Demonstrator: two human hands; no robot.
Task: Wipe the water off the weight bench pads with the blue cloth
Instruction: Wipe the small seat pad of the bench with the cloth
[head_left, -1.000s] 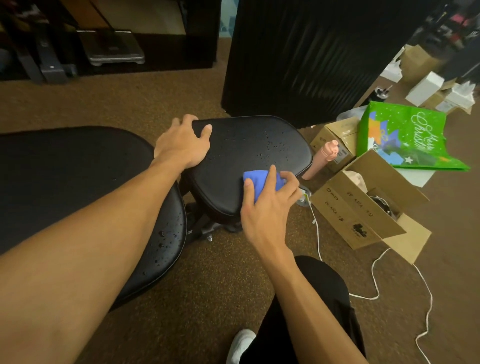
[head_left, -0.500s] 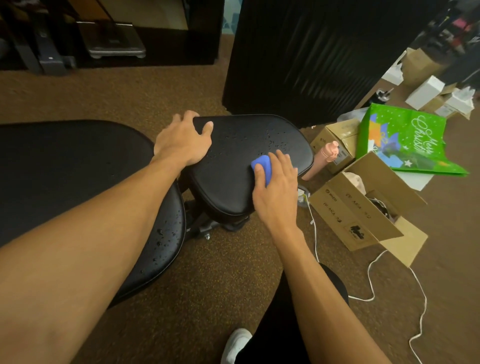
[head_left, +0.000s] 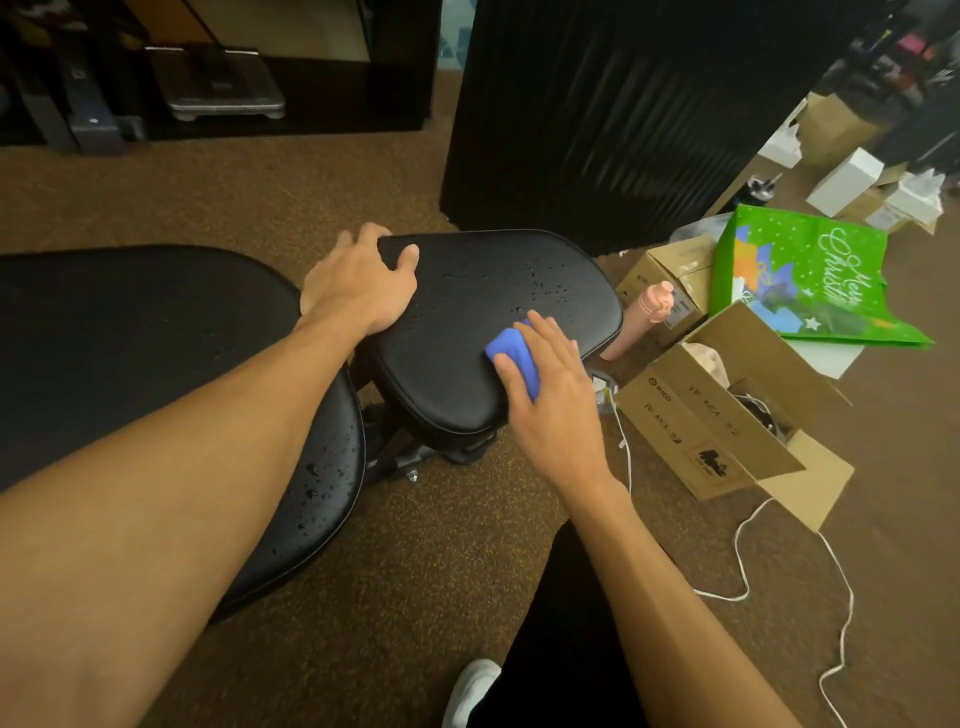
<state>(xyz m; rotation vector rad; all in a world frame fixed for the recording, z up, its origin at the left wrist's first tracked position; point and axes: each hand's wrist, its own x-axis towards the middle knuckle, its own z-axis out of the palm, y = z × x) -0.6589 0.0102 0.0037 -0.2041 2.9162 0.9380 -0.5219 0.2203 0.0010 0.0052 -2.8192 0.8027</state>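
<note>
Head view: the right hand (head_left: 550, 395) is pressing the blue cloth (head_left: 511, 356) flat onto the seat pad (head_left: 467, 332) near its right edge, fingers straight and close together over the cloth. The left hand (head_left: 358, 286) is gripping the seat pad's far left corner, with the fingers curling over the rim and the thumb lying on top. Droplets are sitting on the seat pad beyond the cloth, and apparently on the back pad (head_left: 130, 338) to its left as well. A cardboard box (head_left: 717, 415) is lying to its right.

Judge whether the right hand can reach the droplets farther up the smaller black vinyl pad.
Probably yes: the right hand, pressing the blue cloth, rests on the smaller black vinyl pad; nothing covers the droplets beyond.
</note>
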